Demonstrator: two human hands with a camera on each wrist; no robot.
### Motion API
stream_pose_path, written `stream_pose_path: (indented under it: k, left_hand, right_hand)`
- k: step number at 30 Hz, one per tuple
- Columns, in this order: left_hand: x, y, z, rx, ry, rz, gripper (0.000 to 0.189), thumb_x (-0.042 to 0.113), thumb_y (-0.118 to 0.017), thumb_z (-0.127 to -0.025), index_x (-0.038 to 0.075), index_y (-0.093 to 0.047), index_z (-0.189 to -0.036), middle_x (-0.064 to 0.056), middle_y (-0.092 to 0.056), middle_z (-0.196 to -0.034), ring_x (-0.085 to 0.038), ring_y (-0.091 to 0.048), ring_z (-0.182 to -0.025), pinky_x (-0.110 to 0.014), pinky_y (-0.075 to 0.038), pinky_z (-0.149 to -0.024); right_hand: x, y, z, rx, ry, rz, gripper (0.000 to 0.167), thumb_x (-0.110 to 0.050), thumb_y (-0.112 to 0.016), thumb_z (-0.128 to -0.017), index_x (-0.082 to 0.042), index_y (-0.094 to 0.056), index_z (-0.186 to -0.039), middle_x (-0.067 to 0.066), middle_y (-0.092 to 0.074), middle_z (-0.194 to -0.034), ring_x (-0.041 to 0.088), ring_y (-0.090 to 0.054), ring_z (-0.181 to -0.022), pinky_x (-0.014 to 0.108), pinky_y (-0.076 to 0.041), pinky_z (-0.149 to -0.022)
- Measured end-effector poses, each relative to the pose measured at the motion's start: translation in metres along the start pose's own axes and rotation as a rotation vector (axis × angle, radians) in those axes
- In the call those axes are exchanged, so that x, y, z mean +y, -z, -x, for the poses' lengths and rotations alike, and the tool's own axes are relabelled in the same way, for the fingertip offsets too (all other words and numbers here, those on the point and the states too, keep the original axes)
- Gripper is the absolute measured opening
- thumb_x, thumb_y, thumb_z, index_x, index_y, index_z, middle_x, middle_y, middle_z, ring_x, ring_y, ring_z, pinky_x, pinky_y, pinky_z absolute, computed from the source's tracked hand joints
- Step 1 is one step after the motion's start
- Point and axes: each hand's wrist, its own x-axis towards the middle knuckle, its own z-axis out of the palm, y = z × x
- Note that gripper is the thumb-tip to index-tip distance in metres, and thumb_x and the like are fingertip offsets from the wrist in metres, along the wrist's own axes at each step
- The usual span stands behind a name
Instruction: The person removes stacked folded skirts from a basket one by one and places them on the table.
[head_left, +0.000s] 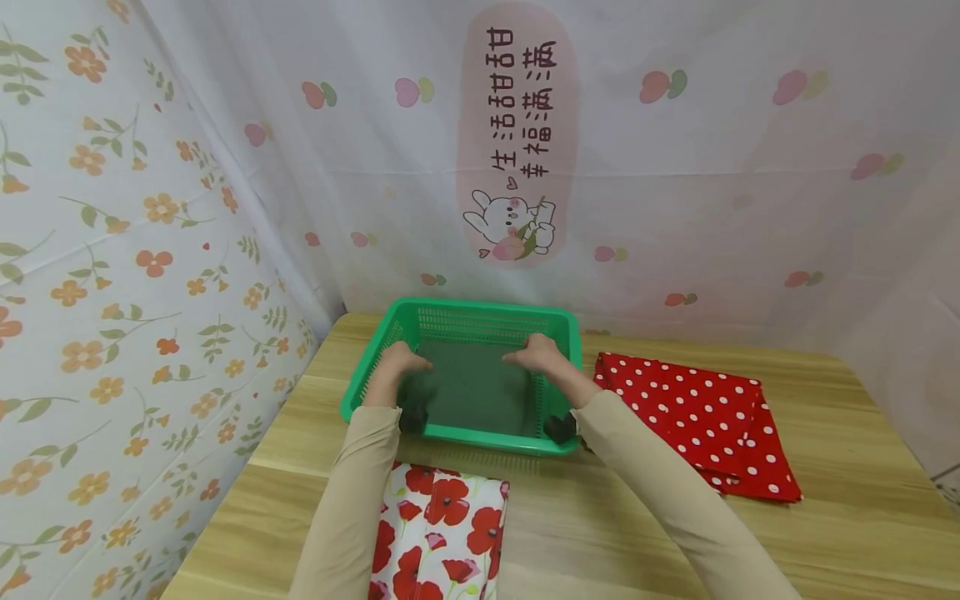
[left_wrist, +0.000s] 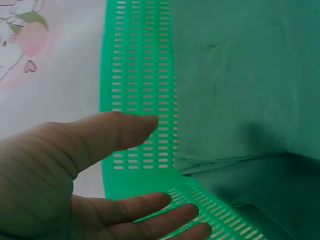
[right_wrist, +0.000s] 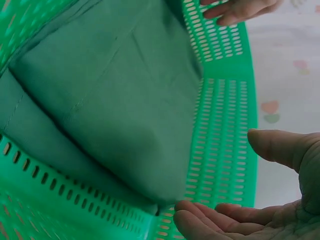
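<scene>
A dark green folded cloth (head_left: 476, 383) lies flat in a green plastic basket (head_left: 480, 437) with slotted walls. My left hand (head_left: 397, 362) hovers over the basket's left side, its thumb and fingers extended and apart. On the opposite side is my right hand (head_left: 542, 354), thumb spread from the fingers. In the left wrist view, the left hand (left_wrist: 45, 180) is near a basket corner, beside the cloth (left_wrist: 240, 100). The right wrist view has the right hand (right_wrist: 295, 195) with fingertips close to a cloth corner; whether they touch is unclear. Neither hand grips anything.
A red cloth with white dots (head_left: 682, 417) lies folded on the wooden table (head_left: 840, 500) to the right. In front of the basket is a folded poppy-print cloth (head_left: 442, 533), partly behind the left sleeve. Printed curtains (head_left: 675, 167) hang behind and to the left.
</scene>
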Motion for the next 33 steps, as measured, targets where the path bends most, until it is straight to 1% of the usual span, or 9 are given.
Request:
stream_pose_path:
  k: [5, 7, 10, 14, 15, 18, 21, 28, 33]
  left_hand:
    - [0.004, 0.000, -0.002, -0.020, 0.040, -0.029, 0.087, 0.046, -0.076, -0.072, -0.009, -0.043, -0.131, -0.030, -0.044, -0.131, -0.044, -0.045, -0.117, -0.051, -0.045, -0.088]
    - [-0.005, -0.007, -0.019, -0.038, 0.058, -0.028, 0.086, 0.046, -0.076, -0.070, -0.007, -0.046, -0.131, -0.028, -0.045, -0.131, -0.043, -0.045, -0.117, -0.053, -0.044, -0.088]
    - [-0.033, -0.029, -0.068, -0.075, 0.064, -0.033, 0.093, 0.054, -0.080, -0.061, -0.002, -0.051, -0.128, -0.023, -0.049, -0.130, -0.041, -0.047, -0.116, -0.053, -0.045, -0.085]
    - [-0.083, -0.068, -0.155, -0.120, 0.091, -0.026, 0.104, 0.062, -0.084, -0.046, 0.004, -0.053, -0.127, -0.017, -0.050, -0.130, -0.039, -0.048, -0.116, -0.053, -0.046, -0.081]
    - [-0.088, -0.071, -0.162, -0.134, 0.103, -0.020, 0.101, 0.060, -0.084, -0.047, 0.006, -0.054, -0.127, -0.016, -0.050, -0.131, -0.038, -0.048, -0.116, -0.053, -0.046, -0.081]
    - [-0.092, -0.074, -0.167, -0.183, 0.125, -0.021, 0.095, 0.058, -0.083, -0.053, 0.007, -0.054, -0.128, -0.014, -0.048, -0.134, -0.038, -0.047, -0.118, -0.053, -0.046, -0.082]
    - [-0.082, -0.066, -0.143, -0.237, 0.140, -0.020, 0.095, 0.058, -0.082, -0.056, 0.007, -0.053, -0.130, -0.015, -0.045, -0.137, -0.039, -0.045, -0.120, -0.053, -0.046, -0.083]
    - [-0.093, -0.074, -0.160, -0.303, 0.117, -0.026, 0.106, 0.061, -0.076, -0.062, 0.001, -0.037, -0.140, -0.019, -0.034, -0.145, -0.039, -0.035, -0.129, -0.053, -0.038, -0.095]
    - [-0.097, -0.077, -0.165, -0.303, 0.141, 0.032, 0.101, 0.057, -0.075, -0.067, 0.000, -0.036, -0.141, -0.019, -0.034, -0.145, -0.039, -0.036, -0.129, -0.053, -0.039, -0.095]
  right_hand:
    - [0.001, -0.003, -0.008, -0.008, -0.050, -0.005, 0.066, -0.027, -0.064, -0.088, 0.011, -0.035, -0.134, 0.020, -0.049, -0.115, 0.015, -0.037, -0.061, 0.031, -0.039, -0.061]
    - [0.001, -0.003, -0.010, -0.014, -0.066, -0.017, 0.068, -0.026, -0.064, -0.087, 0.011, -0.034, -0.135, 0.022, -0.048, -0.122, 0.016, -0.042, -0.064, 0.033, -0.044, -0.066]
    - [0.002, -0.005, -0.013, -0.034, -0.106, -0.068, 0.067, -0.024, -0.065, -0.087, 0.011, -0.033, -0.136, 0.024, -0.045, -0.131, 0.027, -0.056, -0.088, 0.039, -0.049, -0.081]
    - [0.005, -0.008, -0.015, -0.073, -0.138, -0.119, 0.063, -0.022, -0.064, -0.088, 0.011, -0.036, -0.133, 0.025, -0.042, -0.133, 0.040, -0.047, -0.119, 0.048, -0.047, -0.090]
    - [0.005, -0.008, -0.016, -0.084, -0.140, -0.122, 0.062, -0.022, -0.064, -0.089, 0.011, -0.036, -0.133, 0.026, -0.042, -0.133, 0.041, -0.046, -0.119, 0.048, -0.047, -0.090]
    - [0.006, -0.009, -0.016, -0.109, -0.145, -0.129, 0.064, -0.022, -0.063, -0.089, 0.011, -0.033, -0.135, 0.028, -0.039, -0.135, 0.043, -0.048, -0.117, 0.049, -0.047, -0.089]
    - [0.007, -0.010, -0.017, -0.125, -0.153, -0.123, 0.064, -0.023, -0.063, -0.089, 0.011, -0.034, -0.134, 0.028, -0.039, -0.136, 0.042, -0.052, -0.114, 0.051, -0.048, -0.087]
    - [0.010, -0.011, -0.018, -0.145, -0.185, -0.089, 0.063, -0.026, -0.064, -0.087, 0.009, -0.037, -0.132, 0.027, -0.044, -0.131, 0.042, -0.051, -0.113, 0.055, -0.048, -0.082]
    - [0.014, -0.012, -0.019, -0.162, -0.226, -0.083, 0.068, -0.026, -0.065, -0.087, 0.008, -0.033, -0.135, 0.029, -0.043, -0.131, 0.044, -0.049, -0.115, 0.057, -0.047, -0.083]
